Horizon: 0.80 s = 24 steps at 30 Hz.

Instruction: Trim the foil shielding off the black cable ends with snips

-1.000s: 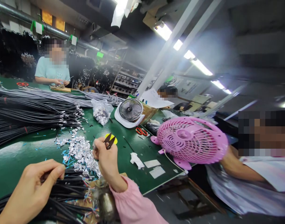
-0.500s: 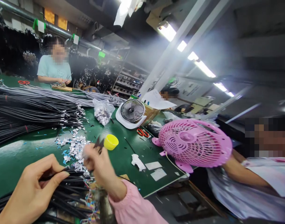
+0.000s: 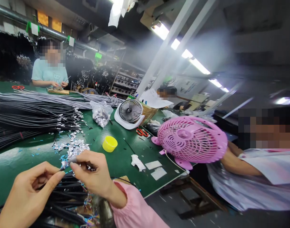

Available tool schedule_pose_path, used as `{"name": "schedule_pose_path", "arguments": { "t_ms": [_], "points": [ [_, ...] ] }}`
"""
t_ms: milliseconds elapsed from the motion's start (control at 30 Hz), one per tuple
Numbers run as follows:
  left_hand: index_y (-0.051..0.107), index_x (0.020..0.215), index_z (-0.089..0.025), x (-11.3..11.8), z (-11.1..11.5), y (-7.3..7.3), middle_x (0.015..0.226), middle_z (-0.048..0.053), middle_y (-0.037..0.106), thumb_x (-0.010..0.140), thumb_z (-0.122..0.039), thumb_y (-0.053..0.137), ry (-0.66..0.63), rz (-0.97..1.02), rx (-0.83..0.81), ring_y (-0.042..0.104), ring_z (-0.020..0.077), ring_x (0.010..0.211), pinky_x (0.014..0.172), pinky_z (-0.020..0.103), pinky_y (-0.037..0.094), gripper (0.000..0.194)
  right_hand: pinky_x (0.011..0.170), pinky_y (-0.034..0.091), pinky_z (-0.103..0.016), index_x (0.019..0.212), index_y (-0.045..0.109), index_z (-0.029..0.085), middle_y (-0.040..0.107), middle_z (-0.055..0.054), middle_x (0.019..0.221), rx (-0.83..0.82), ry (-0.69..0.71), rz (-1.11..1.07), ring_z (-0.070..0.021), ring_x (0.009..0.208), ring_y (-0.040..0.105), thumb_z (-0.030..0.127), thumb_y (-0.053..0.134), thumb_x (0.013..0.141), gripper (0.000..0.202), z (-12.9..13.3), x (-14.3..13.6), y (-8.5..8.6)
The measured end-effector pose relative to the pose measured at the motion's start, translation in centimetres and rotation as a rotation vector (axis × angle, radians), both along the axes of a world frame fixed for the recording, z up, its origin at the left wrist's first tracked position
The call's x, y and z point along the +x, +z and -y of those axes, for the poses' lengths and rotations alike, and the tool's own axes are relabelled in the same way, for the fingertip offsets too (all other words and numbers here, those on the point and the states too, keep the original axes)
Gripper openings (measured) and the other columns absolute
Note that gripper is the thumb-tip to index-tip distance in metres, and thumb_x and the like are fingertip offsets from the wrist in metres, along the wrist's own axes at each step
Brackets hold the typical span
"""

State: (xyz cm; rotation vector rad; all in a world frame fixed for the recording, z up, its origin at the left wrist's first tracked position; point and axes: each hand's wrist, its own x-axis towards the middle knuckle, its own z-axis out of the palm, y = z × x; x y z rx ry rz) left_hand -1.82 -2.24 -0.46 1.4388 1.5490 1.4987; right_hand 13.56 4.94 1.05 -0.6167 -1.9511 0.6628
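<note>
My left hand point(image 3: 32, 191) pinches a black cable point(image 3: 62, 169) close to its end, between thumb and forefinger. Right beside it, the thumb and forefinger of my right hand point(image 3: 93, 172) are closed at the cable's tip, where a bit of white and blue shows. A small dark metal tool point(image 3: 90, 166) is tucked in my right palm, mostly hidden by the fingers. Something grey covers the right forefinger's tip. Below both hands lies a bundle of black cables point(image 3: 66, 198) with stripped, coloured wire ends. Silvery foil scraps point(image 3: 75, 146) are heaped just beyond.
On the green table point(image 3: 121, 164) are a yellow cup point(image 3: 110, 144), a bag of small parts point(image 3: 101, 114), a white fan point(image 3: 130, 112), red scissors point(image 3: 142, 132) and a pink fan point(image 3: 192, 139). Long cables point(image 3: 35, 110) lie at left. One co-worker sits across, another at right.
My right hand has come down and left, from near the yellow cup to the cable end at my left hand. The dark pointed tool has turned into the palm. The view has shifted slightly.
</note>
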Motion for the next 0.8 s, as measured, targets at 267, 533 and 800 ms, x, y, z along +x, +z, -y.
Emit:
{"name": "schedule_pose_path", "arguments": {
  "t_ms": [267,533,800],
  "points": [
    [0.080,0.071,-0.025,0.5,-0.1,0.5,0.054,-0.003,0.071,0.061,-0.056,0.080,0.089,0.053,-0.005,0.065,0.0129,0.043,0.041,0.015,0.051,0.033,0.044,0.042,-0.026,0.053,0.063,0.021,0.062,-0.004,0.054,0.188,-0.020,0.045,-0.0124,0.043,0.048,0.020,0.066,0.079,0.027,0.7,0.7,-2.5],
    [0.077,0.068,-0.026,0.3,0.7,-0.5,0.061,-0.004,0.072,0.070,-0.063,0.076,0.062,-0.019,0.022,0.065,0.0118,0.054,0.051,0.014,0.051,0.036,0.044,0.030,-0.023,0.051,0.053,0.018,0.046,0.003,0.049,-0.014,-0.008,-0.067,-0.0085,0.045,0.037,0.016,0.061,0.077,0.027,0.4,0.1,-1.0],
    [0.073,0.062,-0.025,0.9,0.5,0.5,0.055,-0.003,0.067,0.074,-0.060,0.072,0.054,-0.060,0.004,0.064,0.0129,0.050,0.047,0.016,0.049,0.037,0.044,0.031,-0.024,0.048,0.051,0.020,0.045,0.002,0.046,0.013,-0.048,0.007,-0.0103,0.044,0.037,0.019,0.056,0.079,0.032,0.6,0.2,-1.3]
  ]
}}
